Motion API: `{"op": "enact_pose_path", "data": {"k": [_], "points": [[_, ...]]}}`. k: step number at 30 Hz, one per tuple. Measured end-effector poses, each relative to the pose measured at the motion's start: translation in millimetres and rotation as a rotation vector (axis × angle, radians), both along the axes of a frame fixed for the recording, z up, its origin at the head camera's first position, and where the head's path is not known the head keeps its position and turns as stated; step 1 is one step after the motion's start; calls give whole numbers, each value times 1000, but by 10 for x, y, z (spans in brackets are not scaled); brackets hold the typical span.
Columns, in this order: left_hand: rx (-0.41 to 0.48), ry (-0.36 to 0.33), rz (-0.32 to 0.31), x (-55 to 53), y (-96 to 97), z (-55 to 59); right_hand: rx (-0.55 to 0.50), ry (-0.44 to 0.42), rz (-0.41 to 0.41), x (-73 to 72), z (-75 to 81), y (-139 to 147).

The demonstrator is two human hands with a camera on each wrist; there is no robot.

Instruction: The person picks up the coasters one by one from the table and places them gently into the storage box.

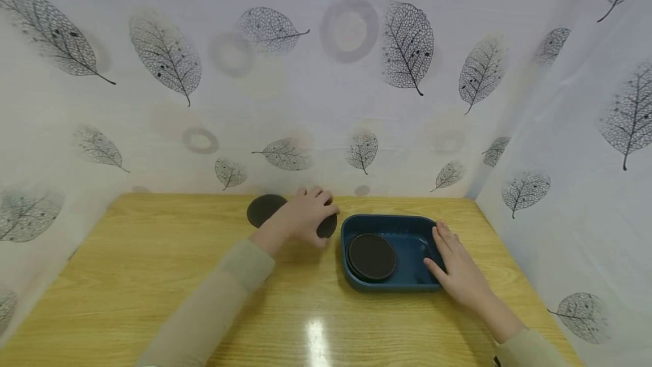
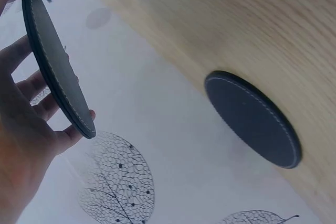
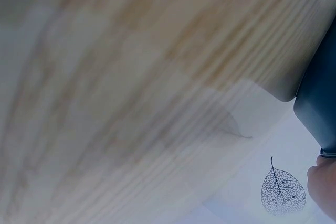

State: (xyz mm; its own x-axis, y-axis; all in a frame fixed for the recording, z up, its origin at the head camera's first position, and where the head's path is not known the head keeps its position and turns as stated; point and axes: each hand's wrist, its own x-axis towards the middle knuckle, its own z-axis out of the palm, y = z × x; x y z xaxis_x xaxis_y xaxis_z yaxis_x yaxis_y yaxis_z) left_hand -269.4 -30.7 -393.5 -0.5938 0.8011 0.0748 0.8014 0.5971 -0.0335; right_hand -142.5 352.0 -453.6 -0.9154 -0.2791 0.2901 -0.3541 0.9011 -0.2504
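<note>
My left hand (image 1: 308,214) grips a round black coaster (image 1: 327,225) by its edge, just left of a blue box. In the left wrist view the held coaster (image 2: 60,66) is tilted on edge, with pale stitching round its rim and fingers behind it. Another black coaster (image 1: 265,208) lies on the table near the back, partly behind my left forearm. Inside the blue box (image 1: 392,287), at its left end, sit stacked coasters (image 1: 373,256); their number is hard to tell. My right hand (image 1: 458,273) rests on the box's right rim, fingers extended and thumb over the inside.
The wooden table (image 1: 153,259) meets a leaf-patterned cloth (image 1: 305,101) along the back, and the same cloth hangs at the right side. Light glares off the table's front part. Blurred wood grain fills much of the right wrist view.
</note>
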Motion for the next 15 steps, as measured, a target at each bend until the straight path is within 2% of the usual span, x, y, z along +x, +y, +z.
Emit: {"op": "enact_pose_path", "data": {"k": [10, 15], "points": [[-9, 52, -57, 62, 258, 80, 0, 11, 12, -5, -41, 13], [-17, 55, -85, 108, 423, 108, -4, 17, 19, -7, -42, 12]]}}
